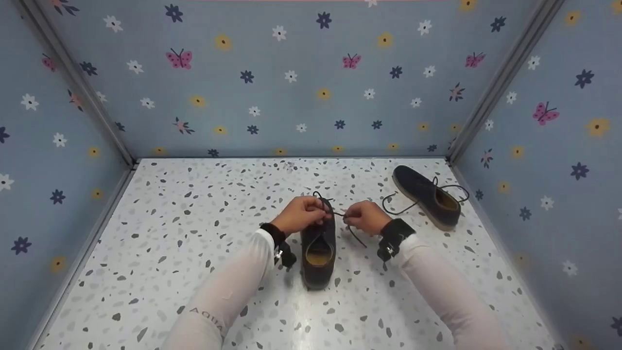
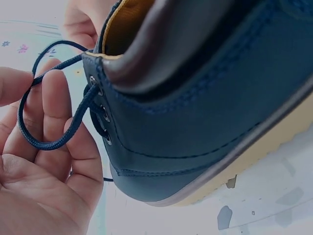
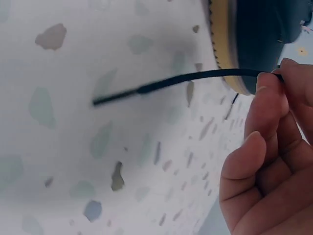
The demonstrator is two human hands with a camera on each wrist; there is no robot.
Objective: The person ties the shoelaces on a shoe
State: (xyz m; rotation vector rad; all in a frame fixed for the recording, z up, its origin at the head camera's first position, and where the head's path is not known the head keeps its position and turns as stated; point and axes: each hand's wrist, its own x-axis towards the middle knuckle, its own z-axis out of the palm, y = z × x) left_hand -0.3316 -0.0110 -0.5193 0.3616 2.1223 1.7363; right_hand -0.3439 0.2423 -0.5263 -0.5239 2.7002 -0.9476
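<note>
A dark shoe (image 1: 329, 233) is standing upright on the speckled surface (image 1: 194, 233), toe pointing far. Only the left wrist view is clearly showing its metal eyelets (image 2: 105, 115) and a lace loop (image 2: 49, 146), which the left hand's (image 1: 301, 214) thumb and finger are pinching. Only the right wrist view is plainly showing a lace tip (image 3: 115, 97) jutting free past the right hand's (image 1: 368, 217) pinching fingertips, just right of the shoe. A second shoe (image 1: 427, 197) is resting far right.

In the head view, the left hand is hiding part of the lacing; the left wrist frame is cutting off the first shoe's heel end.
</note>
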